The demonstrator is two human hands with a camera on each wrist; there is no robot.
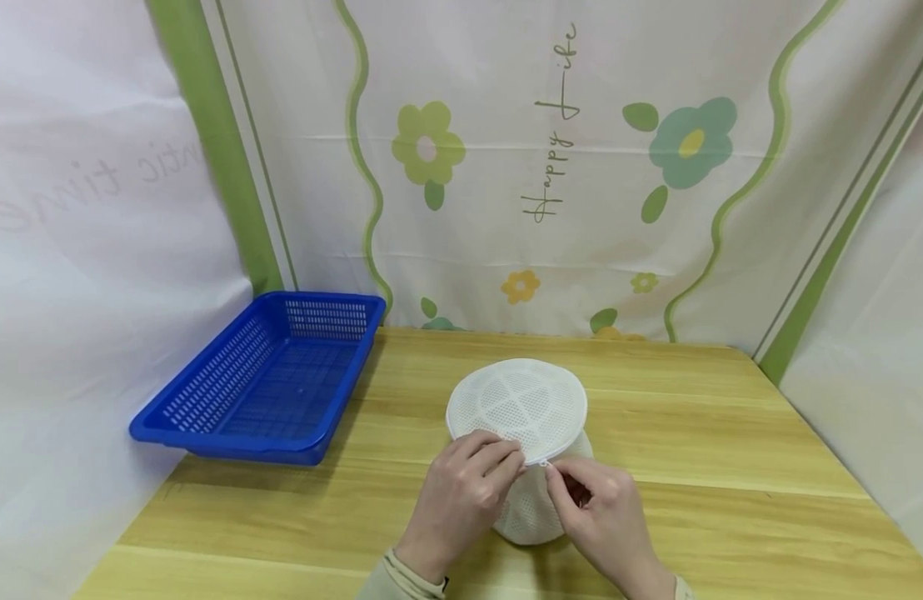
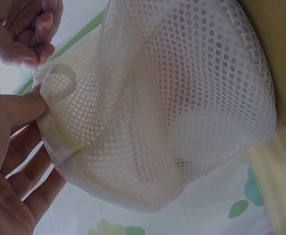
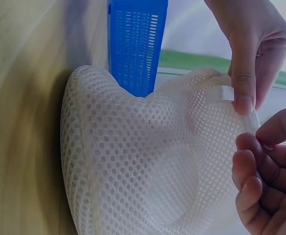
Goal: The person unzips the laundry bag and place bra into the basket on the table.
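A white mesh laundry bag [image 1: 517,400] stands on the table, its round top tilted toward the person. My left hand [image 1: 461,496] grips the near edge of the top, thumb beneath and fingers over it. Just to the right, my right hand [image 1: 604,517] pinches the small zipper pull [image 1: 545,463] at the rim between thumb and forefinger. A fabric loop [image 2: 46,87] sticks out beside the left thumb in the left wrist view. The bag's mesh side [image 3: 128,137] sags inward in the right wrist view, with a round, paler patch on it.
A blue plastic basket [image 1: 296,392] with slotted walls sits at the table's left edge. Behind the wooden table [image 1: 694,417] hangs a white curtain [image 1: 476,75] printed with flowers, and more curtain flanks both sides.
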